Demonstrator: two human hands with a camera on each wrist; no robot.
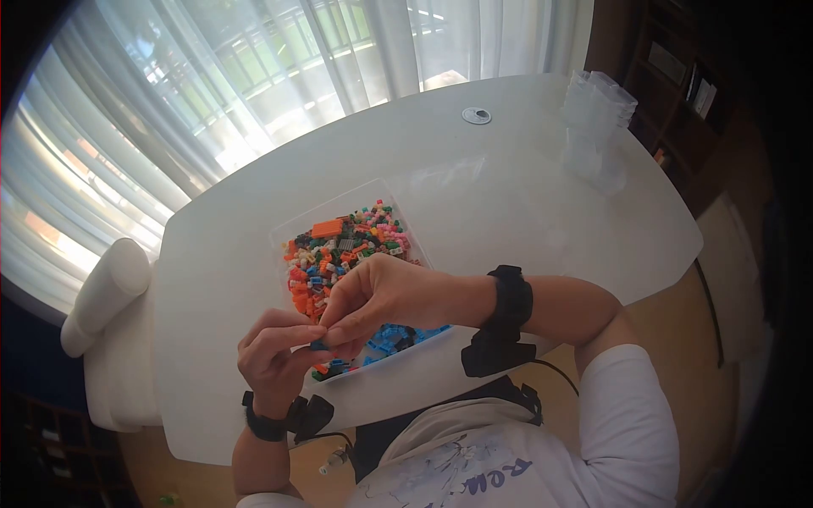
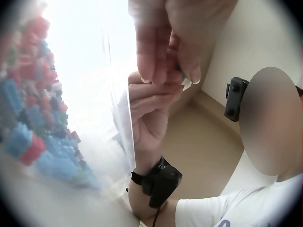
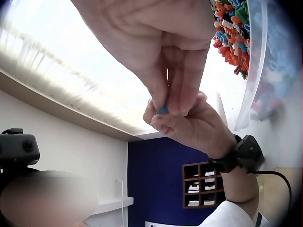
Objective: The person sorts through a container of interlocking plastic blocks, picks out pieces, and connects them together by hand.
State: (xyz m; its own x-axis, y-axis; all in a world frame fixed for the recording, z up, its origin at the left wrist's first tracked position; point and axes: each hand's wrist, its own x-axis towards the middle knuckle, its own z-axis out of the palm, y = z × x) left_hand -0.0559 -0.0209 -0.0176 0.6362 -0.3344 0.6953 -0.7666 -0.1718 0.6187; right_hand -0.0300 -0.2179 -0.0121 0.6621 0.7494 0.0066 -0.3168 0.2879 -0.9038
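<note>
Pinching 1 small blue brick [image 3: 162, 109] between your right hand [image 1: 373, 296] and left hand [image 1: 275, 351], you hold it over the near edge of the clear tray [image 1: 373, 190] of mixed bricks [image 1: 343, 245]. Only your right wrist view shows the brick clearly; the head view shows the white table [image 1: 525, 203].

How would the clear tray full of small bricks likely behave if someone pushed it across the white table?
The clear tray looks thin-walled, so it would probably flex a little rather than stay rigid. It sits flat and low on the smooth white table, so it would likely slide, not tip. The heaped small bricks probably add some weight and may shift or rattle.
</note>
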